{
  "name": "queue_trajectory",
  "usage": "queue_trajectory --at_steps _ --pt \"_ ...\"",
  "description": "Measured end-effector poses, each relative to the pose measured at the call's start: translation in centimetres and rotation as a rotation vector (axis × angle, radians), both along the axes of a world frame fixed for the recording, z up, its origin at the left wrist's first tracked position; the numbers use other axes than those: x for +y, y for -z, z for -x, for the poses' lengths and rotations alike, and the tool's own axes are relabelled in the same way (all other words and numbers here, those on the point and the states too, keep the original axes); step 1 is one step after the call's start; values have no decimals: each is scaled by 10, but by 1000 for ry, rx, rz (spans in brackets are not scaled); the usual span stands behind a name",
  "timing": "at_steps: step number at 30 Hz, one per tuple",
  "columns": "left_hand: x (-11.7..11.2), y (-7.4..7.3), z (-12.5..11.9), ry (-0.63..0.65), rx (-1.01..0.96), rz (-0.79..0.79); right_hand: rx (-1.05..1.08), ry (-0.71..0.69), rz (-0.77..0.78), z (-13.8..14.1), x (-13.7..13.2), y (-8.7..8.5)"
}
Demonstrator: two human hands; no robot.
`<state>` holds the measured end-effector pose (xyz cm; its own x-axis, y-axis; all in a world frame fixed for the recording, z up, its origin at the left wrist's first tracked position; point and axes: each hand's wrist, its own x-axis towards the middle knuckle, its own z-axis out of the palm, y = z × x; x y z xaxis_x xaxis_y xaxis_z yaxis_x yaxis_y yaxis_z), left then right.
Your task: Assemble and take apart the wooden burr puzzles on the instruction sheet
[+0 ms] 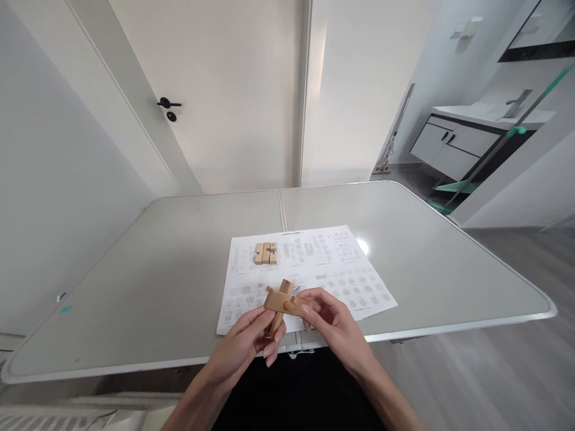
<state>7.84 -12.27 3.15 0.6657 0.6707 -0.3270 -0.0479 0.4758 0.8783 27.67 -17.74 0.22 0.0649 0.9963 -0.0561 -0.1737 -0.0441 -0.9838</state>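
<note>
Several joined wooden puzzle pieces [284,297] form a cross-like shape, held between both hands above the near edge of a printed sheet. My left hand [251,335] is closed around the lower end and left side of the pieces. With thumb and fingers, my right hand [330,320] pinches the end that points right. Fingers hide parts of the pieces. On the sheet, a little farther off, lies a small group of notched wooden blocks [266,253], set side by side and touched by neither hand.
The white instruction sheet [309,239] carries rows of small diagrams and lies across the seam of a grey folding table [179,269]. Behind the table stands a white door [224,90] with a black handle. At the right are a washbasin cabinet [449,140] and a green-and-grey pole [516,130].
</note>
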Motion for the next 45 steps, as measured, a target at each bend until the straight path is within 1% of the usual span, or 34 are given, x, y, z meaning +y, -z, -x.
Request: queue_trajectory --at_steps 2,8,13,17,22,25,28,30,32,34,36,38,41,45 --pt "0 2 2 13 -24 22 -23 12 -14 1 -1 1" --pt "0 6 4 -23 -40 40 -21 32 -47 5 -2 4" --pt "-1 4 1 -33 -27 22 -69 79 -56 3 -2 3" --pt "-2 2 -4 -56 22 7 -89 45 -36 2 -6 -2" --pt "-7 2 -15 -156 67 -49 -159 111 -74 5 -14 -7" --pt "-8 4 -20 -169 72 -57 -112 96 -56 2 -14 -6" --pt "-8 6 -26 -193 76 -75 -21 49 -32 -2 -14 -2" --pt "-7 6 -33 -205 93 -115 -8 74 -34 -4 -15 2" --pt "-6 5 -42 -187 128 -164 -39 153 -45 -6 -18 6" --pt "-7 3 -52 -139 172 -216 -36 215 -45 -10 -21 11" --pt "-8 0 -61 -87 223 -264 13 234 -36 -15 -23 15" --pt "-11 -3 -68 -66 259 -307 58 244 -34 -20 -24 18" --pt "-14 -5 -76 -84 275 -347 90 249 -52 -26 -24 19" --pt "-14 -6 -84 -167 226 -360 90 237 -63 -26 -26 15"
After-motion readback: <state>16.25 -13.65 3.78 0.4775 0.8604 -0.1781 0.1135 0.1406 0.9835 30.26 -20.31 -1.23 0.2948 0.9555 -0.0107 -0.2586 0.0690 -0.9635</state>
